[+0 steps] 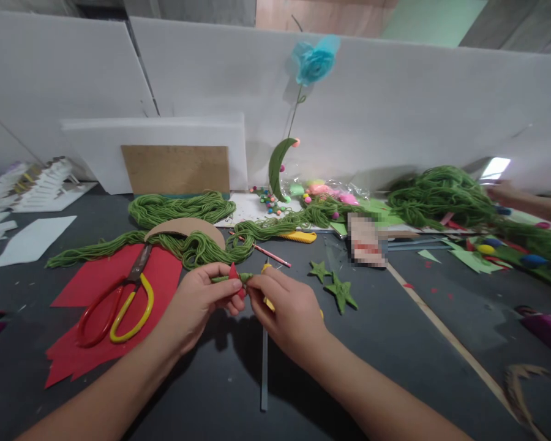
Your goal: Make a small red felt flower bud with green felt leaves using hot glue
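No readable writing or brand anywhere; one small patch right of centre [367,240] blurred out.

Just below the centre of the frame, left hand [201,301] and right hand [288,306] meeting fingertip to fingertip, both pinched narrow around one small piece [234,278]: a red, pointed bit wrapped in green yarn, held level between the two thumbs and forefingers, above the dark grey tabletop [395,343]. Green ends poking out on either side of the red tip. Something yellow [267,267] partly hidden behind the right hand; cannot tell what.

Lower left of the hands: red paper sheet [87,361], with red-and-yellow-handled scissors [119,303] lying on it, blades closed. Above the hands: long hanks of green yarn [197,245], a brown cardboard arc [183,228], a pink pencil [269,253], a yellow comb-like tool [298,236]. Right of the hands: two green yarn stars [340,291] flat on the table. Directly below the hands: thin grey strip [264,367]. Top centre: blue paper flower [314,61] on a stem against the white board. Far right edge: another person's hand [505,193] by a large heap of green yarn [441,196].
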`<action>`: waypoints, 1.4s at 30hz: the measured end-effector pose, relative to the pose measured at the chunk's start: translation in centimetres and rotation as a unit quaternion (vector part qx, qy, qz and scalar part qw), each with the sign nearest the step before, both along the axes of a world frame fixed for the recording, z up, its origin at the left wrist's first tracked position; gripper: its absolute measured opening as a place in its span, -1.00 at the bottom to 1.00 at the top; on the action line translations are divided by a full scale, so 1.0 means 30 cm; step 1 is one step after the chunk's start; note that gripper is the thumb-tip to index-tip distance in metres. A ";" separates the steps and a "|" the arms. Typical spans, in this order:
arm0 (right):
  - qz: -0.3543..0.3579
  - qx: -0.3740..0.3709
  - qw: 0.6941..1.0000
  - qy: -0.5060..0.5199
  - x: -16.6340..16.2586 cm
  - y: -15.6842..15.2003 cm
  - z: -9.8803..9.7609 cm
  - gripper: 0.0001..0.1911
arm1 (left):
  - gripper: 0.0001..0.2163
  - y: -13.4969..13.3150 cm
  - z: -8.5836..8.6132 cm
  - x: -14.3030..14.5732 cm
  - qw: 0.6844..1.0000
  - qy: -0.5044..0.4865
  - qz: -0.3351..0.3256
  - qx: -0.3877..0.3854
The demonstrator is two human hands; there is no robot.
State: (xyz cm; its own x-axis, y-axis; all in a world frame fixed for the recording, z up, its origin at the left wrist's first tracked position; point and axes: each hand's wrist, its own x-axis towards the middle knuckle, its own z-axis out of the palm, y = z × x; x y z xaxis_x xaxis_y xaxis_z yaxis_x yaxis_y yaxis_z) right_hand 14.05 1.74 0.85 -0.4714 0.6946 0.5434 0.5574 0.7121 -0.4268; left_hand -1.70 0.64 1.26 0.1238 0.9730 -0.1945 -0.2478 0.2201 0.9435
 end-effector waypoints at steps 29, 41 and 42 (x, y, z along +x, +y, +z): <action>0.155 -0.654 0.698 0.245 0.043 0.075 0.033 -0.78 | -0.77 -0.015 0.036 -0.011 0.989 0.018 -0.134 -0.062; 0.102 -0.637 0.698 0.312 0.012 0.055 0.022 -0.78 | -0.89 -0.008 0.038 -0.014 0.994 0.054 -0.074 -0.056; 0.104 -0.636 0.697 0.314 0.011 0.053 0.024 -0.78 | -0.90 -0.009 0.040 -0.013 0.995 0.069 -0.070 -0.035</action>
